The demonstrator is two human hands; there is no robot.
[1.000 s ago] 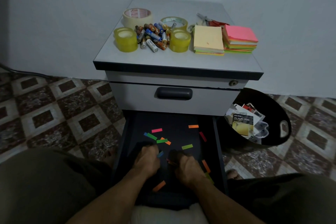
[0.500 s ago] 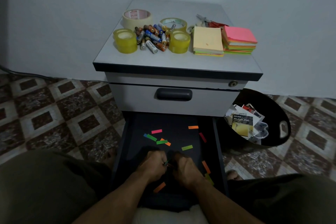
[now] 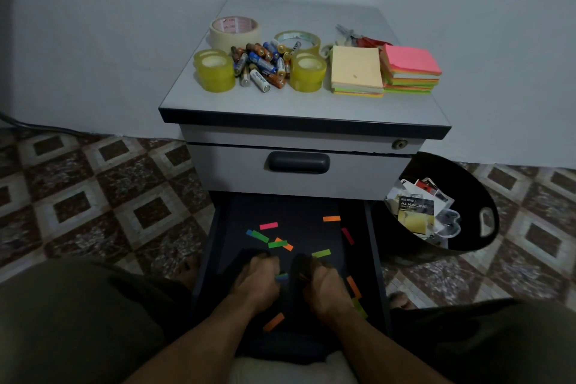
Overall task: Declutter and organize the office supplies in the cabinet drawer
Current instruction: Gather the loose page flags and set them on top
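Head view: left hand (image 3: 257, 279) fingers pinched green flag (image 3: 282, 275), likely gathering strips (image 3: 268, 225) off drawer (image 3: 290, 207); right hand (image 3: 324, 287) curled, grasp unclear; more strips beyond fingers.

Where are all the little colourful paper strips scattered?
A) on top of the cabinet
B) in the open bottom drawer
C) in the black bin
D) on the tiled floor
B: the colourful strips lie scattered over the dark bottom of the open drawer, not on the top, in the bin or on the tiles.
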